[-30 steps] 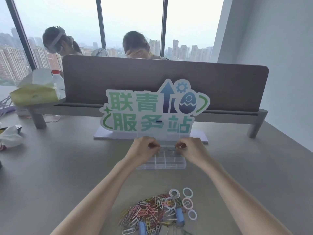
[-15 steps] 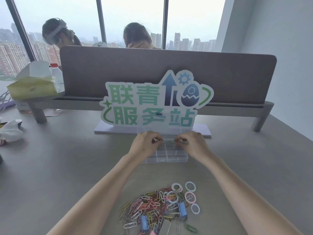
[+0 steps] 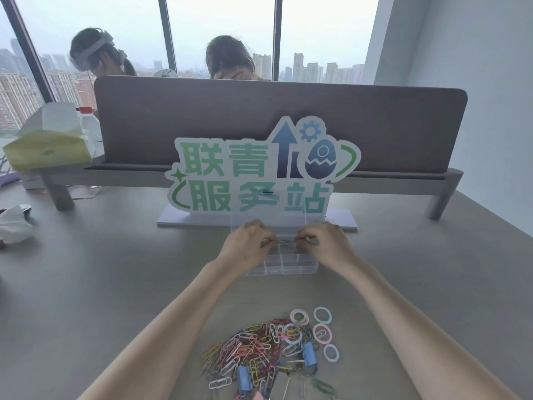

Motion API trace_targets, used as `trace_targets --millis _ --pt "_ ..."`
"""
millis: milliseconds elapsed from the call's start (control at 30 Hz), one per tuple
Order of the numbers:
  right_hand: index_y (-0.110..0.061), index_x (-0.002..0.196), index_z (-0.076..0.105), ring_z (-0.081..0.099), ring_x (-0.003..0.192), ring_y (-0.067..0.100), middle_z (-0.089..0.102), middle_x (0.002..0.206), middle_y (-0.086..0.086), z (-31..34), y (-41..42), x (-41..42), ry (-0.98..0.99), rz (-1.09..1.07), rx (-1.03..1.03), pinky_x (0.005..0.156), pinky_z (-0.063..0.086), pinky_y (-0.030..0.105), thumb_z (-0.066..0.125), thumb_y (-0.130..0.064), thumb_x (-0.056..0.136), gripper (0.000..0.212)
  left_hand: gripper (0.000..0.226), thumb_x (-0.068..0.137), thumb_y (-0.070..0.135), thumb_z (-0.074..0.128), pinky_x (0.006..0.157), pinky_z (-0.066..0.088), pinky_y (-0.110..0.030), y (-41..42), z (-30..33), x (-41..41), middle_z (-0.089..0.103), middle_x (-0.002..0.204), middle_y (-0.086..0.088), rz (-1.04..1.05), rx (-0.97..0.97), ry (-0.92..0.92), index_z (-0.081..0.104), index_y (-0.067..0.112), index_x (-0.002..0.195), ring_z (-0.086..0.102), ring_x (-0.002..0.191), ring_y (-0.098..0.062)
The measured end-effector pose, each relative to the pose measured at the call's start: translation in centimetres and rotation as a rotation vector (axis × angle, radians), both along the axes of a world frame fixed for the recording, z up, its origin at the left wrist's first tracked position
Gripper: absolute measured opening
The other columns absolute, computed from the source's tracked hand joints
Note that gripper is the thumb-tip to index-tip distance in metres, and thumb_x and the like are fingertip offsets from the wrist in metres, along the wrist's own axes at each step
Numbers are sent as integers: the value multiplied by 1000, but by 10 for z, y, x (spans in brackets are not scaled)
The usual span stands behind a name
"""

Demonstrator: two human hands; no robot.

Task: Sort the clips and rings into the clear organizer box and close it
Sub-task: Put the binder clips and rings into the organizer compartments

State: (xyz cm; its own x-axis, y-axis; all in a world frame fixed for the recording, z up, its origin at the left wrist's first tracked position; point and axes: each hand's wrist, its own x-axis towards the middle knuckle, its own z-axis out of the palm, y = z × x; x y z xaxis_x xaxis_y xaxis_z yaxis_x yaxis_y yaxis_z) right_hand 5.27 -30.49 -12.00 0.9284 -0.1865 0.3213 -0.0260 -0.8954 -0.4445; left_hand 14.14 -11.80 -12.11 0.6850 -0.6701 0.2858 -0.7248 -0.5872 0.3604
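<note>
- Grey desk (image 3: 86, 284) fills the frame, a brown divider panel (image 3: 259, 116) at 12 o'clock and a green-lettered sign (image 3: 253, 174) standing just in front of it.
- Clear organizer box (image 3: 284, 262) sits at the centre of the desk, touching the sign's base, its transparent lid (image 3: 268, 217) raised upright against the sign; the compartments in view look empty.
- Left hand (image 3: 248, 245) and right hand (image 3: 326, 243) meet over the far row of the box, each pinched on one end of a thin dark object, apparently a clip (image 3: 285, 241), stretched between them; it is too small to name with certainty.
- Paper clips (image 3: 253, 353) lie in a multicoloured heap at 6 o'clock, well apart from the box, with blue binder clips (image 3: 308, 353) among them.
- Pastel rings (image 3: 323, 333) lie loose at the heap's 2 o'clock edge.
- Sorting appears barely begun: one piece is over a compartment while nearly everything waits in the heap.
- Next move, by this reading, calls for letting that piece drop into one far cell, then reaching back to 6 o'clock for more, keeping clips and rings in separate cells.
</note>
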Motion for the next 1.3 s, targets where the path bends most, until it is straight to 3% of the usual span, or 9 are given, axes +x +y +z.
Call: trace_targets --millis 300,400,567,700,867,1033,1133,1200,1300 --pt "-19 94 77 55 87 6 72 103 -4 0 -1 -1 -12 -6 8 70 27 0 71 -24 87 11 17 92 30 59 79 52 -34 1 -1 -2 60 108 2 11 -32 4 73 27 101 62 91 -21" --pt "-20 95 78 56 90 7 72 105 -5 1 -1 -2 -8 -7 16 71 33 11 71 -24 87 12 18 93 29 60 81 51 -33 1 -2 -1 60 111 4 7 -35 14 74 28 103 62 91 -20" --pt "-21 96 79 57 90 7 72 106 -6 2 -1 -7 8 -2 9 71 33 13 71 -27 87 14 18 93 33 59 83 51 -34 2 -1 -4 60 110 5 -13 -16 11 72 31 106 62 91 -18" --pt "-22 99 78 62 95 11 73 106 -7 2 1 -11 5 -2 0 70 31 5 70 -28 88 15 19 93 35 59 81 52 -35 6 -1 -6 61 106 4 -22 -11 1 71 29 106 62 88 -17" --pt "-20 115 71 62 101 13 70 116 -2 8 5 -26 32 12 -7 78 37 24 67 -31 90 28 19 93 30 59 81 51 -35 15 3 -16 62 103 -1 -45 -47 -36 72 20 103 63 89 -21" --pt "-21 102 76 62 99 14 71 106 -3 15 16 -59 -32 32 -38 84 47 31 68 -22 90 15 12 91 20 64 78 54 -28 39 18 -52 71 93 5 -154 -108 -42 75 19 94 62 76 -6" --pt "-20 100 75 61 95 9 70 102 -5 16 31 -89 -7 128 -51 87 46 24 69 -21 90 12 11 90 20 66 74 48 -11 62 29 -88 72 91 11 -256 -68 32 75 21 95 58 72 6" --pt "-22 99 75 61 89 0 71 98 -8 18 41 -109 34 204 -37 81 42 8 69 -22 89 12 11 90 25 65 78 49 -12 80 35 -109 69 92 17 -310 8 90 74 28 97 62 79 6" --pt "-23 100 76 60 86 -6 69 94 -14 26 54 -135 115 312 -4 74 39 2 71 -25 88 14 16 87 34 66 83 48 -13 104 42 -134 69 97 20 -377 123 157 71 34 103 62 90 5"
